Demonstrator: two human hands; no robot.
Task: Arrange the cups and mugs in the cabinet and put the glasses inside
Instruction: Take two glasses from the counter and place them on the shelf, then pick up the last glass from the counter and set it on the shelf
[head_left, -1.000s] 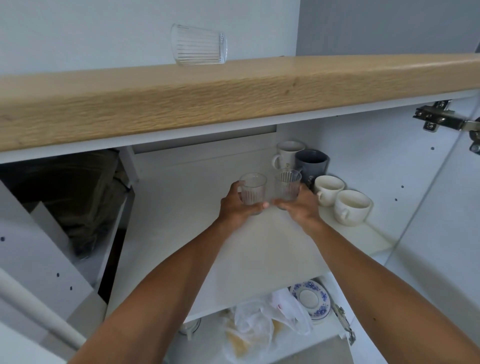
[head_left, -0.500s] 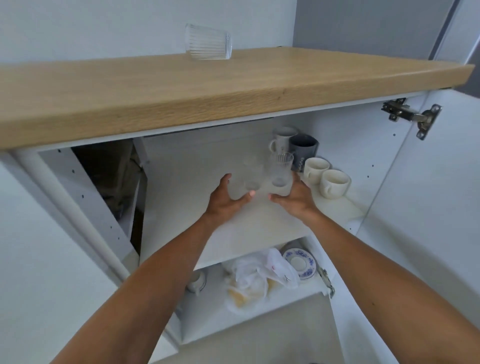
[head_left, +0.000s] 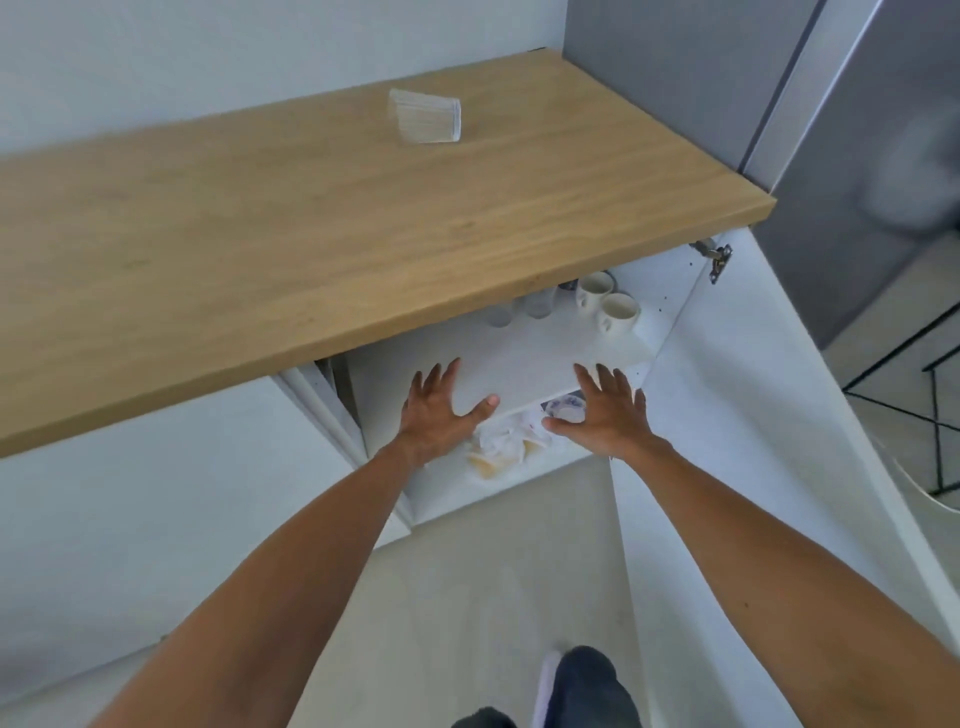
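Since the earlier frames both hands have released the two small glasses and drawn back to the front of the shelf; the view has also risen, so the countertop now fills the upper left and centre of the frame.

Progress: two small glasses (head_left: 519, 307) stand on the upper shelf (head_left: 519, 364) of the cabinet, at centre frame, partly hidden under the edge of the wooden countertop (head_left: 311, 234). Just right of them sit two white cups (head_left: 608, 301); a dark mug behind is only a sliver. One ribbed glass (head_left: 425, 115) remains on the countertop, top centre, lying on its side. Judged from this, the task is well advanced but that glass has yet to go inside.

Grip: the left hand (head_left: 436, 410) is spread flat, fingers apart, holding nothing, over the shelf's front edge; contact cannot be confirmed. The right hand (head_left: 608, 410) is likewise fully open and empty, hovering at the shelf's right front corner above a patterned plate (head_left: 563, 405) and crumpled plastic bag (head_left: 498, 441) on the lower shelf.
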